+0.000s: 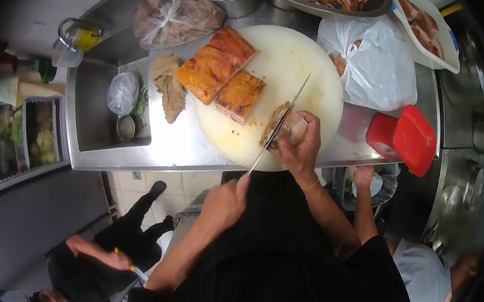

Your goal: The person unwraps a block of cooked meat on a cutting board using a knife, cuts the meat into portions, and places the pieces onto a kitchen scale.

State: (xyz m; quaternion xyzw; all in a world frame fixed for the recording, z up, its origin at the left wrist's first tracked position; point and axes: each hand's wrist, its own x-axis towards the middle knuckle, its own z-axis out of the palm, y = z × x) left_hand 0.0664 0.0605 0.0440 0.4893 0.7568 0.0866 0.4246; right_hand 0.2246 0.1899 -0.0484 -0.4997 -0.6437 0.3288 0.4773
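- Cutting appears to be in hand: the knife [280, 123] is held at the meat [297, 129], on the near part of the board [289, 51]; whether the edge has bitten in cannot be told.
- The handle is wrapped by the fingers of the left hand [222, 204], slightly blurred.
- The meat is pinched between thumb and fingers of the right hand [306, 141].
- The knife's tip is pointed away from the body, its long axis slanted rightward; the meat's axis is partly hidden.
- For the next stroke, right fingertips should be kept off the blade's line.
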